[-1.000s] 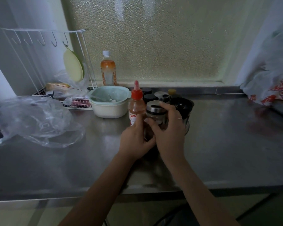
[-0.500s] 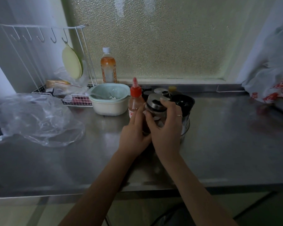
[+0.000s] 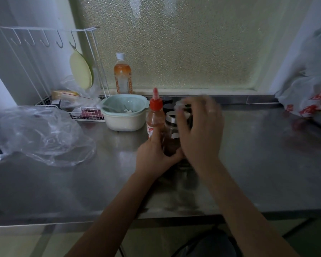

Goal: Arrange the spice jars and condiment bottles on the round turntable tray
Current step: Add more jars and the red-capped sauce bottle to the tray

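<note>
My left hand [image 3: 154,154] grips the lower part of a glass spice jar [image 3: 171,134] with a metal lid, standing on the steel counter [image 3: 258,154]. Touching its left side is a sauce bottle [image 3: 155,115] with a red nozzle cap. My right hand [image 3: 200,134] is blurred, fingers spread, off the jar's lid and hovering over the jars behind it. Dark-lidded jars [image 3: 167,106] and a silver lid [image 3: 181,104] show just past its fingertips. The right hand hides the turntable tray.
A pale bowl [image 3: 124,119] sits left of the sauce bottle, an orange drink bottle [image 3: 122,75] by the window. A white wire rack [image 3: 50,52] and crumpled clear plastic [image 3: 39,134] fill the left side. A printed bag [image 3: 311,101] lies far right.
My right hand has let go of the jar's lid and swung up and to the right. The left hand still holds the jar, which now stands upright beside the sauce bottle.
</note>
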Available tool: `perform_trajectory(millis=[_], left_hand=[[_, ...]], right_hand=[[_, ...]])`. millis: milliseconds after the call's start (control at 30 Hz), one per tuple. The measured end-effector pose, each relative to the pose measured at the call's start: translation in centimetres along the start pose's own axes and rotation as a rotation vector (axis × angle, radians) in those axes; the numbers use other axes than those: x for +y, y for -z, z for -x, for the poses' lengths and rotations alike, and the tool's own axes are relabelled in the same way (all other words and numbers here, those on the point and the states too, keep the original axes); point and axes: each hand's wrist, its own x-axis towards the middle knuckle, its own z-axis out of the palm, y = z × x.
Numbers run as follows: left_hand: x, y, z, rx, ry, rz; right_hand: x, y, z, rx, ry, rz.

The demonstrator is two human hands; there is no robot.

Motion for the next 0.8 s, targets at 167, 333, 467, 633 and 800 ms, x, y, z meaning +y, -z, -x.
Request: perform_trajectory(millis=[167,333,467,633,800], left_hand=[[0.1,-0.3,0.2,0.036,0.060,0.005],[0.0,-0.3,0.1,0.033,0.043,0.039],[0.1,-0.2,0.1,0.044,0.043,0.036],[0.0,-0.5,0.1,0.090,0.026,-0.014],[0.3,-0.5,0.4,0.125,-0.003,-0.045]], right_hand=[[1.3,1.3,-7.8,-0.663,-0.053,0.302],[1.8,-1.2,-10.4,-1.155,-0.037,0.384],[2.1,-1.4,-11.5,-1.218,-0.067,0.416],[2.1,-3.4,-11.8,-1.217,-0.158,0.460],[1.2,-2.8,-12.1,-1.260,-0.192,0.437]])
